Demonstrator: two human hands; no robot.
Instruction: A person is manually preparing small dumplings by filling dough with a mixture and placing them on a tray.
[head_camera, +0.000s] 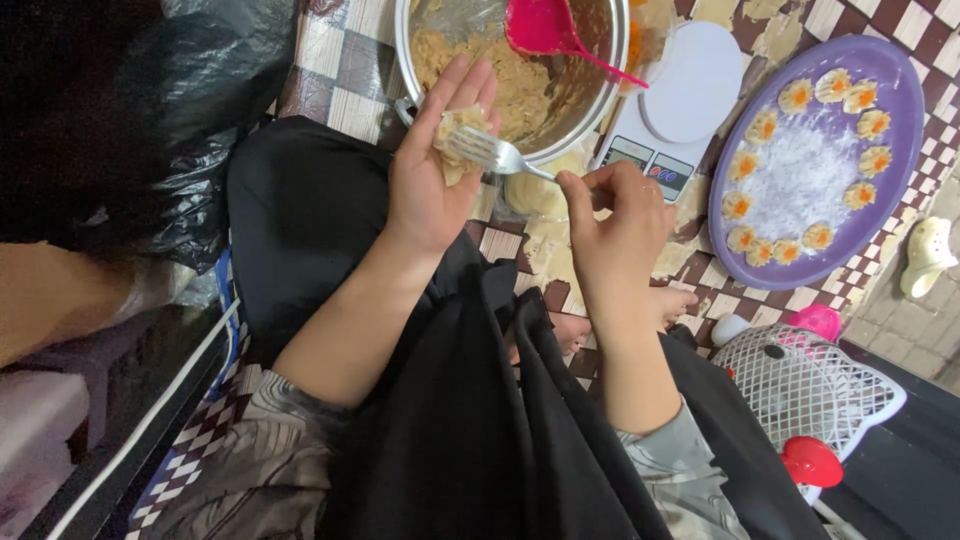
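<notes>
The left hand (432, 165) lies palm up and open, fingers stretched toward the bowl, with a small wrapper (458, 140) of filling resting on the palm. The right hand (618, 225) is closed around the handle of a metal fork (492, 152); the handle end is hidden inside the fingers. The fork's tines press on the filling in the left palm. Whether the wrapper is folded or flat cannot be made out under the tines.

Just beyond the left fingertips stands a metal bowl (600, 95) of pale minced filling, its far rim cut off by the top edge. A pink ladle (545, 28) rests inside it, handle pointing right; its bowl is partly cut off as well. Between the two hands, below the fork, sits a pale stack (535, 195) that looks like wrappers, though this is hard to confirm.

Right of the bowl is a white kitchen scale (680, 95) with a round platform; its display is too small to read. Further right lies a purple tray (895, 190) dusted with white powder, carrying a ring of dumplings (796, 96) with orange tops. All of this rests on a chequered mat (340, 70) on the floor.

Dark cloth over the person's lap hides the lower centre. A black plastic bag (150, 120) fills the upper left. A white basket (800, 385) and a red cap (810, 460) sit at lower right, partly cut off.
</notes>
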